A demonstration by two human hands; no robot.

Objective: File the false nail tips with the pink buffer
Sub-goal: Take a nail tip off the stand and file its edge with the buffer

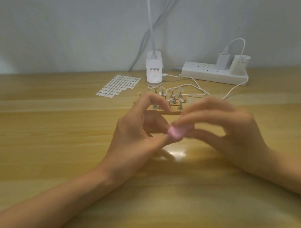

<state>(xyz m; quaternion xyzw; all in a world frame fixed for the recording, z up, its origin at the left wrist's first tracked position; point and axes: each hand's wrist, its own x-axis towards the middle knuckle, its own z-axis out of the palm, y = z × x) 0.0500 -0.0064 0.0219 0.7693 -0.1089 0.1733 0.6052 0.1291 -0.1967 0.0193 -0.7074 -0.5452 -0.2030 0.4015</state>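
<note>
Pale wall [53, 31] stands behind a wooden desk [50, 137]. Far centre: a white lamp base [154, 73], its neck running up out of view. Left of it lies a sheet of white oval stickers [118, 85]. Far right: a white power strip [212, 73] with two plugs seated in it. A white cable [204, 93] loops over the desk between lamp base and strip. Just near of the lamp base, a cluster of clear nail tips [173, 96] stands on small holders on a brown rack [170, 113], partly hidden by the hands.

Both forearms enter from the near edge and meet at mid-desk. Right hand [231, 126]: grip clamped on the pink buffer [175, 132], thumb below, fingers above. The buffer is blurred and sits between the two hands, near of the rack. Left hand [133, 137]: forefinger arched upward, thumb tip touching the buffer's left end. Whether this grip is closed on a nail tip cannot be told, as the spot is blurred and covered by the buffer. A bright reflection [176, 152] shows on the desk below the buffer.
</note>
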